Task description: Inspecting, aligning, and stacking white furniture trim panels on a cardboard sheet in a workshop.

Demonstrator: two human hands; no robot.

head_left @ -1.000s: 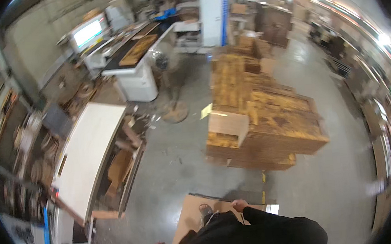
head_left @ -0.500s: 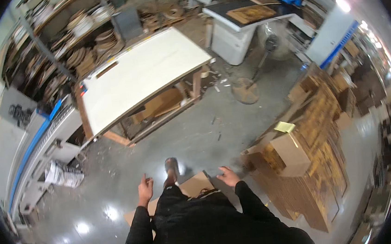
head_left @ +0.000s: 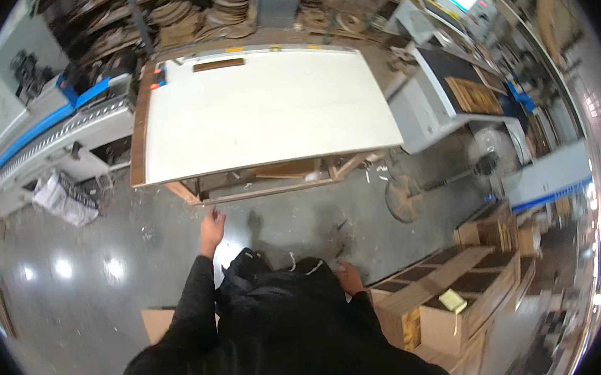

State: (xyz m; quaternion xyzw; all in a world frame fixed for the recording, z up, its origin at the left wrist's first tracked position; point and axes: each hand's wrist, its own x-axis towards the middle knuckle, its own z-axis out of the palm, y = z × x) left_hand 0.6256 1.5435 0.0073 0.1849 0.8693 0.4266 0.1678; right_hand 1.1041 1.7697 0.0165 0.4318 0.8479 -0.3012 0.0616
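My left hand [head_left: 211,231] hangs in front of me over the grey floor, its fingers loosely apart with nothing in them. Lower and to the right, my right hand [head_left: 349,277] is held beside my body, empty, with fingers partly extended. A large white-topped workbench [head_left: 265,112] on a wooden frame stands just ahead, a short gap beyond my left hand. On its far left part lie a brown strip [head_left: 218,65] and a small orange-and-blue object [head_left: 158,76]. Close to my right hand stand wood-patterned boxes [head_left: 441,321], topped by a yellow pad [head_left: 453,301].
A pedestal fan with a round base [head_left: 404,198] stands right of the bench. Beyond it is a machine table [head_left: 442,86] carrying a patterned board [head_left: 475,95]. To the left are a blue-railed machine [head_left: 39,139] and a white sack [head_left: 65,199]. Shelves with round pieces [head_left: 228,15] line the back.
My view has turned right and come closer to the workbench, which is now straight ahead. The boxes sit nearer on my right. Both hands have swung with my steps and remain empty.
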